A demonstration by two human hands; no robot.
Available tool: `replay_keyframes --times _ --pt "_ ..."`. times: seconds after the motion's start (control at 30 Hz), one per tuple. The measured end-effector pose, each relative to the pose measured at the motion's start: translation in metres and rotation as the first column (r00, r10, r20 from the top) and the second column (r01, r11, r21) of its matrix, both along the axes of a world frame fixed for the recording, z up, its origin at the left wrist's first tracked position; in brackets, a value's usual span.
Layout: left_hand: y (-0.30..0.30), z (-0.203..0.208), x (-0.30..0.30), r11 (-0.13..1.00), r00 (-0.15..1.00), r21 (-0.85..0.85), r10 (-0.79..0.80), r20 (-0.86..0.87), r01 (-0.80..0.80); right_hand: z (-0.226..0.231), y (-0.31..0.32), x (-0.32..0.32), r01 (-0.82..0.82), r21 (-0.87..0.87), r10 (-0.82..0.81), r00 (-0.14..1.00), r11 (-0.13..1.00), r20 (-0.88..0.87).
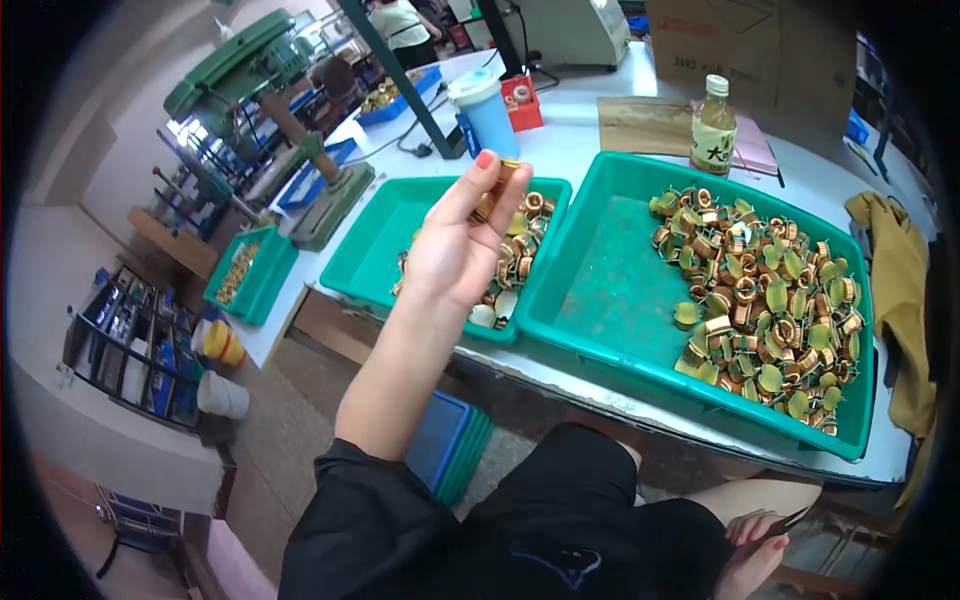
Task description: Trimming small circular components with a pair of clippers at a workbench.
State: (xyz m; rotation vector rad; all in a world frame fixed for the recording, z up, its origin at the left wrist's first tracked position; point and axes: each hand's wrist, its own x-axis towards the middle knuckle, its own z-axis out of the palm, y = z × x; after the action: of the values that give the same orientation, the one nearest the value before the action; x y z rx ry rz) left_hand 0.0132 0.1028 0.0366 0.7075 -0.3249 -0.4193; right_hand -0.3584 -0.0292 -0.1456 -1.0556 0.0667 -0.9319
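My left hand (465,225) is raised above the smaller green tray (365,230), fingers closed on a copper-wound coil (508,172) that they partly hide. Under and beside this hand lie more copper coils with yellow-green bases (522,245) in the tray. My right hand (755,560) rests low by my lap at the lower right. Its fingers wrap round a thin, dark, pointed tool (790,522), whose exact kind I cannot make out. A larger green tray (610,345) holds a heap of similar coils (770,300), mostly on its right side.
Behind the trays stand a blue cup (488,115), a red box (522,103), a glass bottle (713,130) and a cardboard box (755,55). A green drill press (245,65) stands at the left. Brown cloth (893,270) hangs over the right edge. Another person (405,30) is far back.
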Motion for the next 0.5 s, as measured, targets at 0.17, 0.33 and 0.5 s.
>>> replay_keyframes --times 0.17,0.33,0.5 --pt "-0.005 -0.017 0.078 0.947 0.985 0.31 0.037 0.166 -0.088 0.002 0.005 -0.005 0.151 -0.094 -0.164 0.974 0.984 -0.154" --pt "-0.005 -0.024 0.119 0.531 0.848 0.75 -0.102 0.52 -0.395 0.009 0.01 -0.006 0.238 -0.126 -0.262 0.936 0.963 -0.234" --pt "-0.009 -0.024 0.132 0.063 0.602 0.709 -0.479 0.639 -0.702 0.02 0.019 0.005 0.223 0.034 -0.214 0.962 0.974 -0.172"
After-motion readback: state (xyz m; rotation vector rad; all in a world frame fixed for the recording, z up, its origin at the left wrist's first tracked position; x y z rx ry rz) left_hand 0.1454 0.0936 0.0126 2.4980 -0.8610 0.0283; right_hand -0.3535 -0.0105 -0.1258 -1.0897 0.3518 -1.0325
